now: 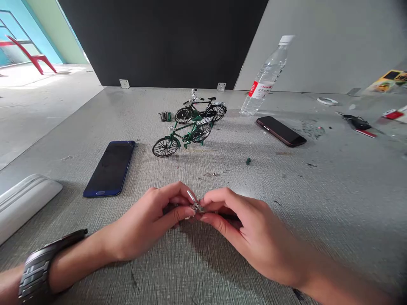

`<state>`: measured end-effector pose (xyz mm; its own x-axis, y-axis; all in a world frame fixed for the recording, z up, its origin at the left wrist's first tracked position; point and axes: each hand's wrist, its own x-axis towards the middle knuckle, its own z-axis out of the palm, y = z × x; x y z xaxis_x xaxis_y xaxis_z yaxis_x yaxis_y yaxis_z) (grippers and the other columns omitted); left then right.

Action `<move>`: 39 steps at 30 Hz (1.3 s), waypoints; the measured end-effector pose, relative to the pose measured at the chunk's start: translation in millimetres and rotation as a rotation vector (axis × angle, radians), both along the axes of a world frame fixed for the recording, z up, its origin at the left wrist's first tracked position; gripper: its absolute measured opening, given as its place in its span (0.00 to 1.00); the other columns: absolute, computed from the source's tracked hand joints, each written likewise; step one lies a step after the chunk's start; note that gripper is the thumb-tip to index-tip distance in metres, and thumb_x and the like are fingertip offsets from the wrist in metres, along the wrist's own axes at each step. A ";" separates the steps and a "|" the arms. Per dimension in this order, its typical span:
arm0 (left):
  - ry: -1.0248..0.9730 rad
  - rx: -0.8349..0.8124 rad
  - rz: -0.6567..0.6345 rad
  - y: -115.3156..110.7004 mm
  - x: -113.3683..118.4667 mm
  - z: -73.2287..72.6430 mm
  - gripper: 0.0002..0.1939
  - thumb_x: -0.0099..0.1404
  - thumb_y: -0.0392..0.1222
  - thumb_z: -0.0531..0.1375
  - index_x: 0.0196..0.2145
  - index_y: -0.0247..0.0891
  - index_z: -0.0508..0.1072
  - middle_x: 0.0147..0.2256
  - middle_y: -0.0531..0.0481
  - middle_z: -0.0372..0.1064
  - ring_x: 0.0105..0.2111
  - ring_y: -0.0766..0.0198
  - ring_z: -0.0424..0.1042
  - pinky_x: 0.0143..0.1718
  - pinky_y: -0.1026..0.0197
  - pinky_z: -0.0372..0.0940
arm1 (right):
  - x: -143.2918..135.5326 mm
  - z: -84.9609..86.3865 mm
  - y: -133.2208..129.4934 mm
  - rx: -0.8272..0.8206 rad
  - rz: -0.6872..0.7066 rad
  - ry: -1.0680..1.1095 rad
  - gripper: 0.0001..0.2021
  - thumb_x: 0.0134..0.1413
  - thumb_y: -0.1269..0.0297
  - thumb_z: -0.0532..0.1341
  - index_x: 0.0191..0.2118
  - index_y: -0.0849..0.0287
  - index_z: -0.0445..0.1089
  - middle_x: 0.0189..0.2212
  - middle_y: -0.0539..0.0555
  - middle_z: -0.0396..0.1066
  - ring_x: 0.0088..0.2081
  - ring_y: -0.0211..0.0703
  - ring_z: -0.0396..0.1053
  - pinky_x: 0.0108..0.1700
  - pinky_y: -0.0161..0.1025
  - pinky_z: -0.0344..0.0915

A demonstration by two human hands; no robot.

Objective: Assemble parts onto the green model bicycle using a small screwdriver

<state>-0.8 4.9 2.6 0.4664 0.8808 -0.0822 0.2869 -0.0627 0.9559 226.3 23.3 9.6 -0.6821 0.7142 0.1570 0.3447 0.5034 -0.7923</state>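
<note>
My left hand [152,218] and my right hand [244,231] meet low over the grey table [318,203], fingertips pinched together on a small silver metal part [194,204]. Both hands rest on the tabletop. A dark metal watch [41,267] sits on my left wrist. Farther back stand two miniature bicycles: a green model bicycle [182,136] in front and a black model bicycle [201,110] behind it. Next to them lies a small cluster of metal and green parts [165,116].
A blue phone [110,167] lies face up at left, a dark phone [281,131] at right. A clear water bottle [267,78] leans at the back. A white moulded piece [22,201] is at the left edge. Keys [358,123], a tape ring [327,101] and green scraps [248,161] lie right.
</note>
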 end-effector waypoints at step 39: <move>0.179 0.179 0.025 -0.5 0.3 -0.9 0.06 0.69 0.42 0.63 0.35 0.39 0.77 0.28 0.56 0.74 0.27 0.68 0.68 0.28 0.67 0.62 | -0.1 -2.6 -1.0 -0.006 0.005 0.001 0.05 0.68 0.69 0.58 0.47 0.52 0.64 0.36 0.45 0.75 0.35 0.34 0.74 0.36 0.32 0.68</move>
